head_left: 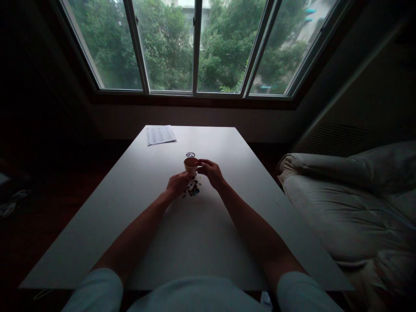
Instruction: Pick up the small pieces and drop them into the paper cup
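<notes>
A small brown paper cup [190, 167] stands upright over the white table, its open mouth facing up. My left hand [177, 183] is closed around the lower left side of the cup. At the cup's right side, my right hand [211, 172] has its fingertips over the rim and its thumb lower down, closed on the cup's edge. Just in front of the cup lies a loose pile of small dark pieces [194, 190], with a few lighter ones among them; they are too small to name. Behind the cup sits a small round clear object [190, 154] with a dark rim.
Printed paper sheets [161, 134] lie at the far left corner of the white table [208, 242]. A padded light-coloured sofa [341, 208] stands along the right side. Beyond the far edge are a wall and a wide window [195, 47].
</notes>
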### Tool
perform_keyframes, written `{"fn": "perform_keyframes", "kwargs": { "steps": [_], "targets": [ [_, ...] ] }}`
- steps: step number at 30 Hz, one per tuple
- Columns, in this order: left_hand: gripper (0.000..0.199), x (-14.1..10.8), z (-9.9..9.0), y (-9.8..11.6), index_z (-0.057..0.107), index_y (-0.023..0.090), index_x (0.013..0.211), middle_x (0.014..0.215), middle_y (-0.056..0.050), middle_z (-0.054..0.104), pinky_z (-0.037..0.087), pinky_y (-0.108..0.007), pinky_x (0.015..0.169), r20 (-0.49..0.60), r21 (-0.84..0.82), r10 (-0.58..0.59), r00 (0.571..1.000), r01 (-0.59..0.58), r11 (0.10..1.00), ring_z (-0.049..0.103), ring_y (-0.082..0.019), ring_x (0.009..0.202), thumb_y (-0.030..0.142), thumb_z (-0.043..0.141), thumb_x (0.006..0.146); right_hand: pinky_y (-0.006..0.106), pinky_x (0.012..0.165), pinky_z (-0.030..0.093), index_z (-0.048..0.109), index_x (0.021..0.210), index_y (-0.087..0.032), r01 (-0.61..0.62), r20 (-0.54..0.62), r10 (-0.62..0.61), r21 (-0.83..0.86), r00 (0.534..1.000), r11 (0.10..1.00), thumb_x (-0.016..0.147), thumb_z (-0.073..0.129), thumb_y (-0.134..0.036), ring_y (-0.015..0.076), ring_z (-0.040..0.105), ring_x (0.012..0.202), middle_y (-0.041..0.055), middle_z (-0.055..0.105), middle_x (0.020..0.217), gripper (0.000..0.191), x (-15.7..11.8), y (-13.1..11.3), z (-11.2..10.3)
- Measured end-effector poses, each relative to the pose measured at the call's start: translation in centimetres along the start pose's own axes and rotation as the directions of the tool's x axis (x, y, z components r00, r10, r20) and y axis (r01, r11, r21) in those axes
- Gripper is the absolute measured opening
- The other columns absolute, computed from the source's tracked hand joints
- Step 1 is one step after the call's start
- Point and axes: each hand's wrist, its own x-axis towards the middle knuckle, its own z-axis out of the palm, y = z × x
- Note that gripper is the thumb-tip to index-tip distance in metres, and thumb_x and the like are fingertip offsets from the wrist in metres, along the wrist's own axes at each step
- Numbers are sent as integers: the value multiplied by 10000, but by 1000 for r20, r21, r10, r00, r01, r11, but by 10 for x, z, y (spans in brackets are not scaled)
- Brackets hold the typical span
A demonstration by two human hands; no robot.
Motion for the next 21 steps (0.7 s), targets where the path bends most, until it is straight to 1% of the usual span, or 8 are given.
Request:
{"fn": "perform_keyframes", "kwargs": {
  "steps": [2,4,6,8,12,15,18,21],
  "targets": [
    [264,0,-1,1,643,202,1049,984,-77,703,443,-273,725,-41,-1,24,999,-24,1000,643,-181,811,348,430,993,322,704,564,694,994,-179,-1,-64,0,-14,998,1000,779,661,-346,166,682,730,75,737,956,276,2,4,-6],
    [268,0,-2,3,641,195,1000,944,-71,698,440,-272,710,-95,-10,40,995,-41,999,631,-174,788,350,423,996,310,683,554,677,962,-182,8,-162,-11,-17,987,1000,764,640,-339,161,672,704,58,728,878,255,4,8,-14],
    [255,1,-2,5,638,193,989,948,-68,696,443,-269,723,-158,-42,52,986,-59,997,627,-167,805,330,423,996,305,681,550,657,950,-189,23,-254,-24,-5,967,1000,752,621,-336,159,664,698,45,712,830,249,6,12,-21],
    [240,3,-4,6,634,194,1001,966,-64,697,446,-263,740,-215,-85,50,975,-70,994,626,-158,825,300,419,996,302,683,550,645,945,-192,35,-297,-30,11,954,999,739,613,-330,159,660,704,39,701,819,250,8,14,-26],
    [226,4,-7,10,639,203,1027,983,-65,697,447,-255,741,-260,-143,13,965,-52,988,623,-150,823,285,433,988,295,671,549,642,929,-192,30,-273,-24,18,962,999,721,617,-317,156,651,699,36,688,809,244,10,18,-28],
    [209,5,-10,14,649,199,1015,964,-66,696,441,-246,731,-292,-204,-22,956,-39,978,618,-144,809,276,460,972,295,675,552,643,922,-195,-7,-244,5,-7,970,1000,721,622,-318,155,655,703,33,687,805,237,10,22,-27],
    [200,8,-12,15,648,186,993,875,-48,684,428,-233,697,-346,-290,-84,935,-22,957,599,-128,745,294,484,957,302,692,558,637,920,-199,-71,-184,66,-24,981,997,727,638,-332,165,674,736,35,697,818,233,8,26,-27],
    [193,14,-13,13,646,186,969,772,-13,654,411,-223,653,-363,-366,-162,918,20,930,564,-114,669,306,498,940,317,713,561,631,923,-195,-126,-100,121,-39,988,991,735,659,-349,177,691,773,51,713,857,245,7,30,-28]
  ]
}}
